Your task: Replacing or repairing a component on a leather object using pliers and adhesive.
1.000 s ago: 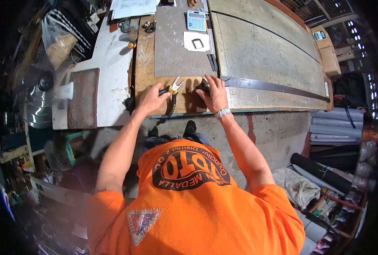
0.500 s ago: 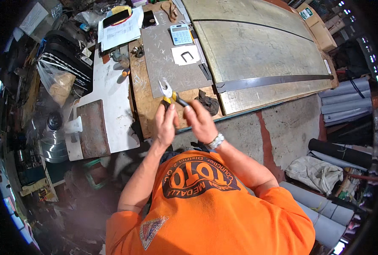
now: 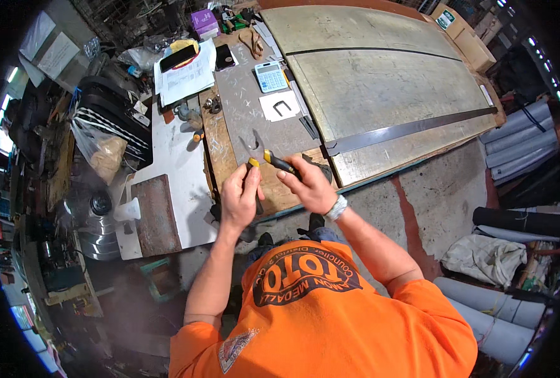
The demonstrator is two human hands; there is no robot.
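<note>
A pair of pliers (image 3: pixel 253 148) with black and yellow handles is held over the near edge of the wooden workbench (image 3: pixel 280 198), jaws spread and pointing away from me. My left hand (image 3: pixel 241 196) is closed around one handle, thumb along it. My right hand (image 3: pixel 311 186) grips the other handle; a metal watch is on that wrist. Nothing shows between the jaws. Beyond them, a dark U-shaped piece (image 3: pixel 282 108) lies on white paper (image 3: pixel 273 99) over a grey scratched sheet (image 3: pixel 232 85). A dark rag (image 3: pixel 324 169) lies partly hidden behind my right hand.
A light-blue calculator (image 3: pixel 270 77) rests beyond the paper. On the right lies a large board (image 3: pixel 387 82) with a metal strip (image 3: pixel 412 129) across it. Papers and a phone (image 3: pixel 177 58) are at the far left. Grey rolls (image 3: pixel 519 142) stand right of the bench.
The handles have been drawn apart and the pliers' jaws are wider open. Both hands keep their hold. The whole view has shifted slightly, with the bench appearing a little further right.
</note>
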